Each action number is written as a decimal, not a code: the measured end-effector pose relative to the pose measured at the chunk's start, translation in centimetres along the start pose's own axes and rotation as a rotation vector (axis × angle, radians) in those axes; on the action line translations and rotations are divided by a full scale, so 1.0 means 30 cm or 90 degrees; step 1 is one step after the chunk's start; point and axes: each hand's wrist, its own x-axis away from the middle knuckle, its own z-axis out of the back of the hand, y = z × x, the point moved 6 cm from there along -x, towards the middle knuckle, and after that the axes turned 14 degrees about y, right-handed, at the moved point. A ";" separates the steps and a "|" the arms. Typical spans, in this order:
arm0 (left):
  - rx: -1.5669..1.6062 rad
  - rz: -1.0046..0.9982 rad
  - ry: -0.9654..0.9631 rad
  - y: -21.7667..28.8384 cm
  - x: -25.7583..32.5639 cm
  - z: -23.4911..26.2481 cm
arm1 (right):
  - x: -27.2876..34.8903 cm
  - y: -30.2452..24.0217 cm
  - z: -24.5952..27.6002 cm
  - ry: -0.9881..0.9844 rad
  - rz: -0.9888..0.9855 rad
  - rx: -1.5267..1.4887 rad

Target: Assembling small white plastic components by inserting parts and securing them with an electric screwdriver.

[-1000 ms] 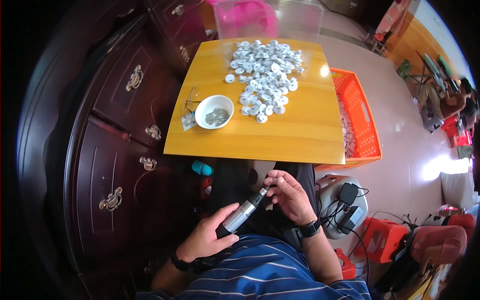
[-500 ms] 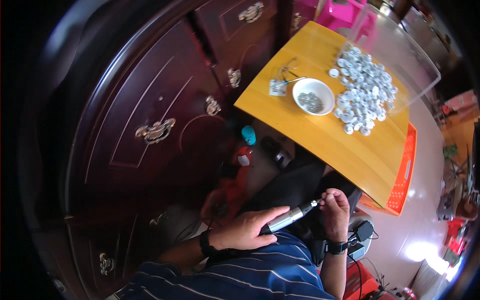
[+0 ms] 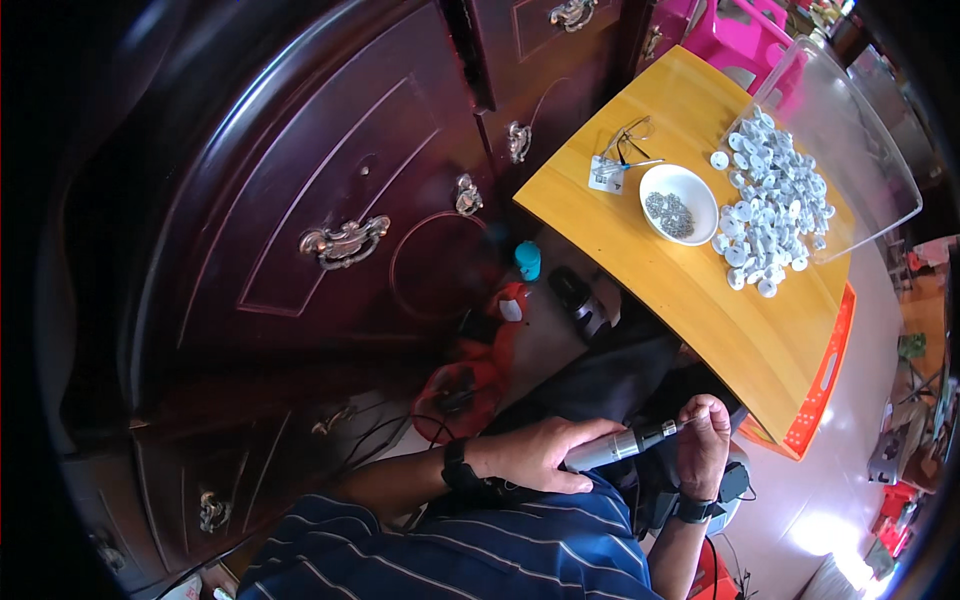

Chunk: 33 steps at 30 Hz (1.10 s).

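Note:
In my left hand (image 3: 545, 455) is a silver, cylinder-shaped handheld rotary tool (image 3: 605, 450). My fingers are closed round its body, and its dark front end and chuck point up and right. The fingers of my right hand (image 3: 703, 450) are pinched together just past the tool's tip. Something thin shows between the tip and those fingers, too small to name. On the wooden table beyond stands a white bowl (image 3: 702, 196) holding many small metal pieces (image 3: 669, 213). Beside it lies a heap of round white-grey plastic parts (image 3: 770, 200).
Glasses (image 3: 632, 138) and a small white packet (image 3: 606, 174) lie on the yellow wooden table (image 3: 690, 300). A clear plastic bin (image 3: 850, 150) lies at its far right, with an orange crate (image 3: 830, 370) below. Dark cabinets (image 3: 330, 200) fill the left. A red basket (image 3: 460, 395) sits on the floor.
The whole view has shifted, so table and cabinets appear farther right. The tool and both hands also appear farther right and slightly lower. The left grip and right pinch stay closed.

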 end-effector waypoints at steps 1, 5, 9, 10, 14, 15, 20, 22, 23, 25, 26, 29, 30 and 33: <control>0.001 -0.029 0.020 0.009 -0.006 0.007 | 0.000 -0.004 0.007 -0.001 -0.002 -0.016; -0.032 0.026 0.022 0.021 -0.007 0.036 | -0.011 -0.007 0.039 -0.012 -0.018 -0.004; -0.083 -0.006 0.052 0.003 -0.003 0.029 | -0.006 -0.025 0.002 -0.038 -0.012 0.021; -0.084 -0.013 0.039 0.008 0.000 0.024 | -0.003 -0.028 -0.012 -0.044 -0.012 0.033; -0.066 -0.003 0.000 0.011 0.007 0.002 | 0.008 -0.042 -0.053 -0.062 -0.012 0.036; -0.076 -0.019 0.009 0.014 0.008 0.006 | 0.013 -0.044 -0.057 -0.054 -0.026 0.024; -0.109 -0.047 0.014 0.024 0.032 0.014 | 0.033 -0.045 -0.076 -0.105 -0.015 0.008; -0.116 -0.058 0.007 0.033 0.039 0.010 | 0.037 -0.042 -0.089 -0.116 -0.002 0.006; -0.122 -0.060 0.010 0.038 0.042 0.010 | 0.041 -0.044 -0.099 -0.122 0.001 0.004; -0.140 -0.055 -0.002 0.061 0.042 -0.004 | 0.055 -0.069 -0.110 -0.135 0.013 -0.017; -0.151 -0.043 -0.003 0.068 0.041 -0.010 | 0.066 -0.081 -0.111 -0.152 0.015 -0.031; -0.170 -0.065 0.008 0.079 0.052 -0.010 | 0.074 -0.083 -0.110 -0.171 0.017 -0.002; -0.176 -0.069 0.004 0.093 0.054 -0.014 | 0.079 -0.089 -0.113 -0.191 0.018 -0.023; -0.176 -0.028 0.001 0.112 0.059 -0.023 | 0.084 -0.109 -0.111 -0.215 0.028 -0.044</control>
